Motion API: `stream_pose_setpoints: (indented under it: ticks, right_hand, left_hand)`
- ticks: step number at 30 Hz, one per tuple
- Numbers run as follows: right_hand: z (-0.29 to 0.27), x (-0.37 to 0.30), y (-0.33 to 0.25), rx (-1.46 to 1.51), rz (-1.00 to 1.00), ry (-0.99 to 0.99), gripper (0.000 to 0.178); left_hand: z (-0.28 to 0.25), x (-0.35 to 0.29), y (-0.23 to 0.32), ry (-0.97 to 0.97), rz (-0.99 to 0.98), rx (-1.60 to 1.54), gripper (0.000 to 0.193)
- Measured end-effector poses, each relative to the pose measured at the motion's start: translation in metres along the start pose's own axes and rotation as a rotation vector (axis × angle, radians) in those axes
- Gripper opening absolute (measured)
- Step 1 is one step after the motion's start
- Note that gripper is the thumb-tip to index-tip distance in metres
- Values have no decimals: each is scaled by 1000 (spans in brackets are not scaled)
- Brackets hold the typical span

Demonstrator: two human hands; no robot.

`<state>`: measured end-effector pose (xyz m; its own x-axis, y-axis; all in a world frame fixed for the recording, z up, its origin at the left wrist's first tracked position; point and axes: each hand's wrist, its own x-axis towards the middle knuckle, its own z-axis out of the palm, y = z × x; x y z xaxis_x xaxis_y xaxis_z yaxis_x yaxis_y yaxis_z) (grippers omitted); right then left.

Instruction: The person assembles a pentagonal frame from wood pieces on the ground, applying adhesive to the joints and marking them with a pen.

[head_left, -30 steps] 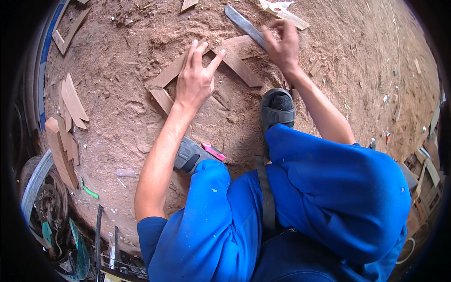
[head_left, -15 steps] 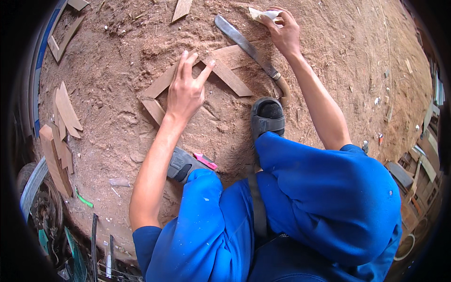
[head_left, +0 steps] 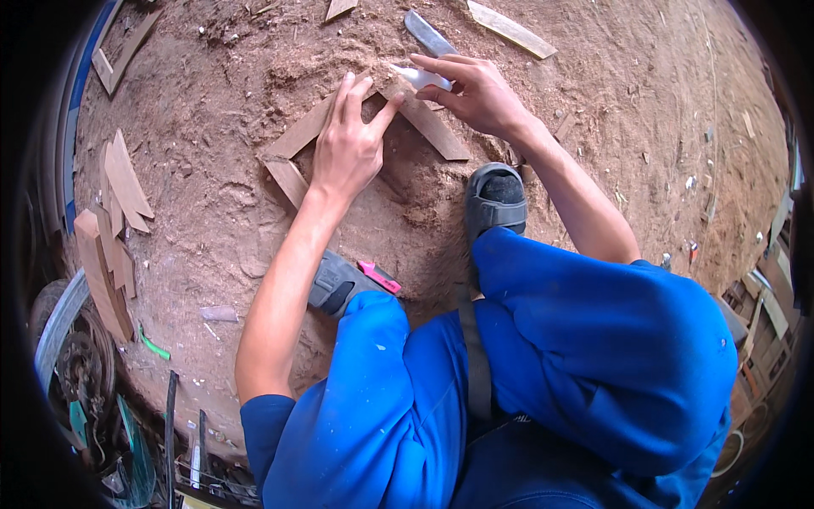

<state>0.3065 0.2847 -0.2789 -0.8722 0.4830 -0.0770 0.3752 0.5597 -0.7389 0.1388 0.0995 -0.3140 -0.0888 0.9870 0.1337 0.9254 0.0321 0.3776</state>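
Wooden strips form an angled frame [head_left: 303, 134] on the dusty ground, with a peaked corner at the far end. My left hand [head_left: 349, 144] grips that corner, fingers on the left strip and thumb by the right strip [head_left: 435, 132]. My right hand [head_left: 479, 92] holds a small white squeeze bottle [head_left: 428, 80], its pointed nozzle aimed left at the corner. Whether the nozzle touches the wood I cannot tell. Behind my right hand a machete blade [head_left: 430, 34] shows; its handle is mostly hidden.
A loose wooden strip [head_left: 511, 30] lies at the far right of the machete. Several wood offcuts [head_left: 123, 182] and a thick block [head_left: 100, 271] lie at left. A pink marker [head_left: 379, 276] rests by my left sandal [head_left: 335, 282]. Scrap wood is piled at right.
My right hand has come left and nearer, bringing the white bottle to the frame's corner. My left hand stays on the corner. The loose strip beyond the machete now shows.
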Motion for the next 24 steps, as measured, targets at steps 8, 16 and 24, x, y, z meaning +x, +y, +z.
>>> stream_pose_setpoints:
  ticks: [8,16,24]
  right_hand:
    - [-1,13,-1,-80,0,-45,36]
    - [1,14,-3,-69,-77,1,31]
    - [4,17,5,-95,-193,66,30]
  left_hand:
    - [1,-2,-2,6,-12,13,59]
    - [4,-3,-4,16,-1,29,60]
    - [4,-2,-3,18,5,28,60]
